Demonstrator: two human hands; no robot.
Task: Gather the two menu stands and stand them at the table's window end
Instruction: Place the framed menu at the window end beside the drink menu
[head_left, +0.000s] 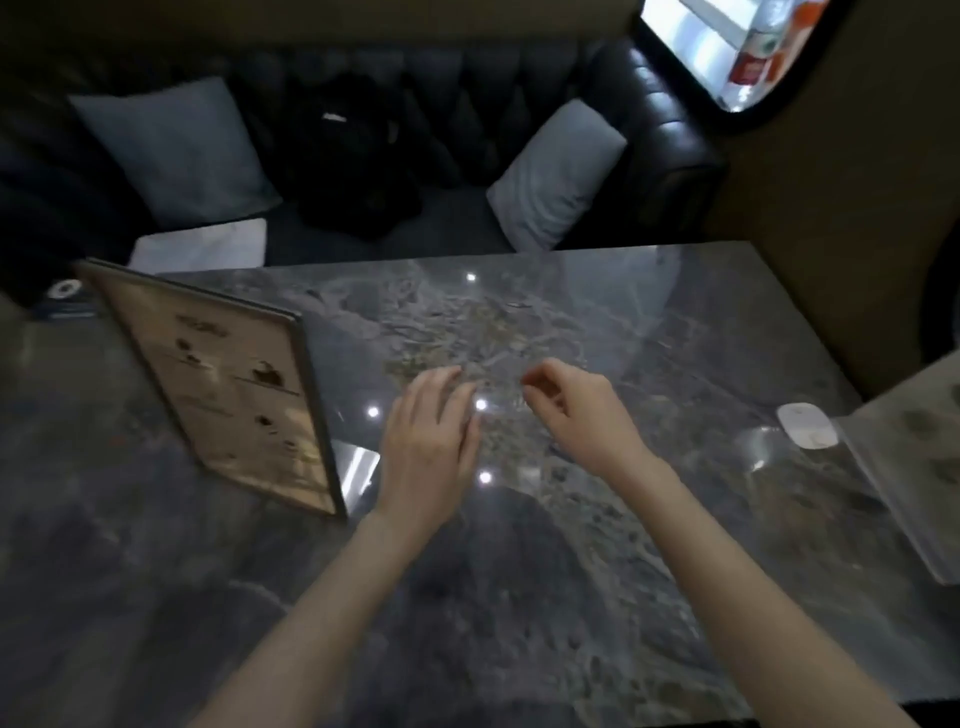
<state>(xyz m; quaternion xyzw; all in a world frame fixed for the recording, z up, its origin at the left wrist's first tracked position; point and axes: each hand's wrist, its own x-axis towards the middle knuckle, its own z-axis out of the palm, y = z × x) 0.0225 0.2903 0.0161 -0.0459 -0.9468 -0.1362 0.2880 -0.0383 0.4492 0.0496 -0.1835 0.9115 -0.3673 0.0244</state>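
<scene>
Both hands hover over the middle of the bench (675, 322), neither grasping anything; the left hand (428, 441) is flat, palm down, fingers spread and pointing away from the person; the right hand (571, 410) is loosely curled, fingertips bent in toward the thumb, empty.

One menu stand (223, 395) is upright on the bench at the left, just beside the left hand but apart from it; it is a flat rectangular panel with a thin dark frame and a pale printed sheet with dark blotchy pictures; its long axis runs from the near edge away toward the far left, the printed face turned to the left, and it leans slightly that way. A second stand (914, 467), clear and glossy, lies at the right edge, partly cut off by the frame; its pose I cannot tell.

A small white oval mouse (808, 425) rests near it.

The bench top is polished grey marble with pale veins and bright light spots. Beyond it is a dark tufted sofa (519, 88) with two grey cushions (171, 150) and a black bag (358, 156); a bright window (737, 41) is at the upper right.
</scene>
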